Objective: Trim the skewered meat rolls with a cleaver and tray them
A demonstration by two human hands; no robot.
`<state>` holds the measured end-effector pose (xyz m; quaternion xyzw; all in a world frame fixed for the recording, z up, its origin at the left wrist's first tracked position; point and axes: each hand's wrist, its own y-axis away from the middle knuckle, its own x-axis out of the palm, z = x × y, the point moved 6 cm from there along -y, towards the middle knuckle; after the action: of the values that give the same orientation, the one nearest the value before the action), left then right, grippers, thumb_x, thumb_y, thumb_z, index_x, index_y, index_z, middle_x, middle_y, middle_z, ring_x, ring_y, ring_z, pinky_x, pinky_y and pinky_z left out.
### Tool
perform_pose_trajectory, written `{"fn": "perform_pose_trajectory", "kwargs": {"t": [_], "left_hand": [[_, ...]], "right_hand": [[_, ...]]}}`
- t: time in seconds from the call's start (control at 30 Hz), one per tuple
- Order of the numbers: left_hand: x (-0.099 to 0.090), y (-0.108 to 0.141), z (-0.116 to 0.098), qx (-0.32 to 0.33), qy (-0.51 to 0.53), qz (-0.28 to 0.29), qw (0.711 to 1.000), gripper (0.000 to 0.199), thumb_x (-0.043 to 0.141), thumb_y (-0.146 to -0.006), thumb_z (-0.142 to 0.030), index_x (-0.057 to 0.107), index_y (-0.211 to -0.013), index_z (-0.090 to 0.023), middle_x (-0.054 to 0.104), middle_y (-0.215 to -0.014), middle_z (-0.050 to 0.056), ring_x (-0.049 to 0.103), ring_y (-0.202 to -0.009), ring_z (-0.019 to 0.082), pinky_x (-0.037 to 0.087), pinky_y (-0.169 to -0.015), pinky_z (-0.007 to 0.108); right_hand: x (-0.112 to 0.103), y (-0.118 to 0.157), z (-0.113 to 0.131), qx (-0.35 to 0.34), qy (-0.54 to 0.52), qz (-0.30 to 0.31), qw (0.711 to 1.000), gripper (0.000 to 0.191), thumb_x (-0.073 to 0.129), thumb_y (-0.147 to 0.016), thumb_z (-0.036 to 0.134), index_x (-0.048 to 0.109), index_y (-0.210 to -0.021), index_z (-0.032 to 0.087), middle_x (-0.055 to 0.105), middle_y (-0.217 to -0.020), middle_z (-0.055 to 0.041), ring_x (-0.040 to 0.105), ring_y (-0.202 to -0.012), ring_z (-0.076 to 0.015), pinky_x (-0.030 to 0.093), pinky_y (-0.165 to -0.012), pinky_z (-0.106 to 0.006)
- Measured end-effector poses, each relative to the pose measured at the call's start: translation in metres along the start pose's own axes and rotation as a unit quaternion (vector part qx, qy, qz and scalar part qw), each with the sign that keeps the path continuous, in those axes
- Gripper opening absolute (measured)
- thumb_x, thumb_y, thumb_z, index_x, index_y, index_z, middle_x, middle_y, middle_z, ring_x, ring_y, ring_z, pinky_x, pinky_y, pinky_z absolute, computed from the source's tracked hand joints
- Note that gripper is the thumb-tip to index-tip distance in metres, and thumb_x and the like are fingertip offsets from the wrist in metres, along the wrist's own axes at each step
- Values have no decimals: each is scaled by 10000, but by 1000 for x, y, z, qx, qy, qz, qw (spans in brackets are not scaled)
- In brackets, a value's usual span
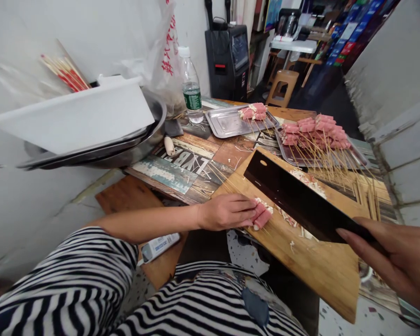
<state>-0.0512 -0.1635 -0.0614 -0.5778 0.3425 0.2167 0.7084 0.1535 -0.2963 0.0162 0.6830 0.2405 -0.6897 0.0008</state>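
My left hand (228,212) is closed on pink meat rolls (263,218) with white filling at their ends, at the left part of the wooden cutting board (322,254). Thin skewers stick out to the left of that hand. My right hand (388,256) grips the handle of a wide dark cleaver (294,198), its blade raised over the board and pointing up and left. White and pinkish scraps (310,184) lie on the board behind and below the blade.
Behind the board, one metal tray (227,123) holds a few skewered rolls and another (359,156) a large pile. A water bottle (192,100), a large metal bowl (159,119) and loose skewers (371,198) are also around. A black speaker (227,60) stands behind.
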Motion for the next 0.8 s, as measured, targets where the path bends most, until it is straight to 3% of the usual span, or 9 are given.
{"fn": "perform_pose_trajectory", "kwargs": {"t": [0.13,0.3,0.63,0.8], "left_hand": [[2,1,1,-11,20,22,999,223,644,-932,-256,690,-1112,-132,753,-1095,135,703,-1081,184,603,-960,316],[-3,-3,0,-12,47,9,999,236,657,-922,-231,685,-1089,-68,748,-1057,174,708,-1042,207,615,-905,312],[-2,-4,0,-10,37,15,999,221,581,-972,-245,697,-1070,-84,751,-1057,152,705,-1031,184,608,-913,301],[1,-2,1,-23,39,23,999,212,565,-984,-254,703,-1055,-110,753,-1058,133,703,-1027,174,604,-907,293]], "right_hand": [[5,2,3,1,0,30,1000,361,301,-1059,374,540,-832,227,676,-636,-41,630,-469,-159,413,-396,-283],[18,7,7,12,-15,56,998,358,323,-1056,358,522,-790,224,587,-533,10,605,-427,-159,406,-378,-287],[14,-2,3,2,-44,65,997,464,289,-1060,336,609,-765,175,674,-612,-48,636,-462,-149,414,-384,-277],[30,5,-5,49,-78,137,986,435,321,-1046,378,604,-780,182,661,-633,-56,601,-477,-151,393,-445,-294]]}}
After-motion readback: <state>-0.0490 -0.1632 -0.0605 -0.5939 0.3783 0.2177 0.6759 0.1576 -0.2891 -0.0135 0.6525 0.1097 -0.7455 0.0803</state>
